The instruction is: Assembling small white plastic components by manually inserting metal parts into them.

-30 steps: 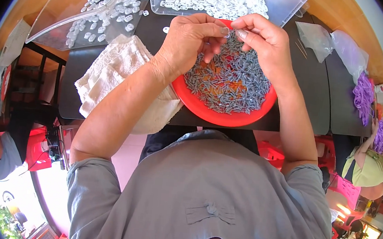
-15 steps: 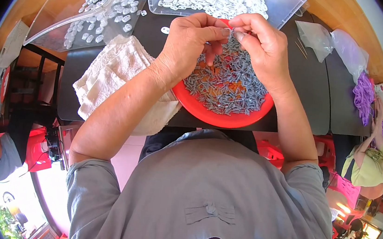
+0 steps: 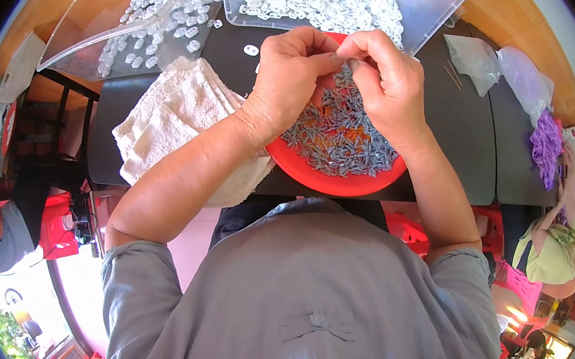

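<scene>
Over the far part of a red bowl (image 3: 343,184), my left hand (image 3: 286,71) and my right hand (image 3: 390,85) meet fingertip to fingertip. Both are closed in a pinch, thumb against index finger. Whatever lies between the fingertips is hidden or too small to make out. Many small grey ridged pieces (image 3: 344,140), thin and pointed like screws or wall plugs, fill the bowl beneath my hands. A small white oval piece (image 3: 250,50) lies on the dark table left of my left hand.
Behind the bowl, a clear plastic bin (image 3: 438,24) holds many white oval pieces (image 3: 327,1). More are spread by a clear tray (image 3: 69,51) at left. A cream towel (image 3: 174,122) lies beside my left forearm. Plastic bags (image 3: 474,59) and thin sticks (image 3: 453,74) lie right.
My hands remain over the bowl and have shifted slightly nearer to me. The left fingers are curled closer together than before. The whole view has moved a little.
</scene>
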Tool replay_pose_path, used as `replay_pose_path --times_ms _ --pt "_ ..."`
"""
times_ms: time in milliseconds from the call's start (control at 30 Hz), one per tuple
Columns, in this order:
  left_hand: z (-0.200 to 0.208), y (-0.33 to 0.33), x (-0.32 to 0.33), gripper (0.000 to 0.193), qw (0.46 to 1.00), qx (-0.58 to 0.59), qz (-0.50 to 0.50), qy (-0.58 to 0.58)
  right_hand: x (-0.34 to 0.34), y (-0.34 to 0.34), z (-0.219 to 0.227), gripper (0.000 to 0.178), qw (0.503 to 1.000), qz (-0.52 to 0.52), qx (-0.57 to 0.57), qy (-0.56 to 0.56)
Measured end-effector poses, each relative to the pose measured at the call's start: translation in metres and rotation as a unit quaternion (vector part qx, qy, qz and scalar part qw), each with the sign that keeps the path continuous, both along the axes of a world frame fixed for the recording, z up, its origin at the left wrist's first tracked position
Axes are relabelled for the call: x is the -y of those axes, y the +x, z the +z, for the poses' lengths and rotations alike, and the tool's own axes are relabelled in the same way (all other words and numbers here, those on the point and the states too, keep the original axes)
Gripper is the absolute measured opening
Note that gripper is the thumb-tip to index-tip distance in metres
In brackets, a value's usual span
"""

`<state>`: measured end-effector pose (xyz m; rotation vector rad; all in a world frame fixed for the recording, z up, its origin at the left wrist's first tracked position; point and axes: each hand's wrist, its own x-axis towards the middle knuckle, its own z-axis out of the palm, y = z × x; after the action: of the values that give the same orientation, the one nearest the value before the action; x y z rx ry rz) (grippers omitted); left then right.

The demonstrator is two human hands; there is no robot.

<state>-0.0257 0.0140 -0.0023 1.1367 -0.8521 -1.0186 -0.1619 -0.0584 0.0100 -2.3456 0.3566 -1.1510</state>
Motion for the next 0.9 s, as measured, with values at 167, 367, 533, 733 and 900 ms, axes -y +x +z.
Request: replay_pose_path --times_ms 167,367,533,733,900 --pt "0.001 -0.002 -0.002 0.006 1.000 0.021 0.016 -0.011 -0.002 0.002 -0.004 0.022 0.999 0.005 0.040 -0.026" --pt "-0.002 0.003 0.000 0.007 1.000 -0.012 0.019 -0.009 0.005 0.002 -0.006 0.019 0.999 -0.012 0.023 -0.031" --pt "0.000 0.002 0.000 0.007 0.999 -0.029 0.018 -0.006 0.008 -0.002 -0.005 0.017 0.998 0.009 0.011 0.069" --pt "0.000 0.003 0.001 0.008 1.000 -0.016 0.018 -0.006 0.008 -0.004 -0.001 0.015 0.997 0.003 0.015 0.079" --pt "-0.001 0.003 0.002 0.008 0.999 -0.021 0.030 -0.004 0.014 -0.010 -0.003 0.010 0.997 -0.026 -0.047 0.058"
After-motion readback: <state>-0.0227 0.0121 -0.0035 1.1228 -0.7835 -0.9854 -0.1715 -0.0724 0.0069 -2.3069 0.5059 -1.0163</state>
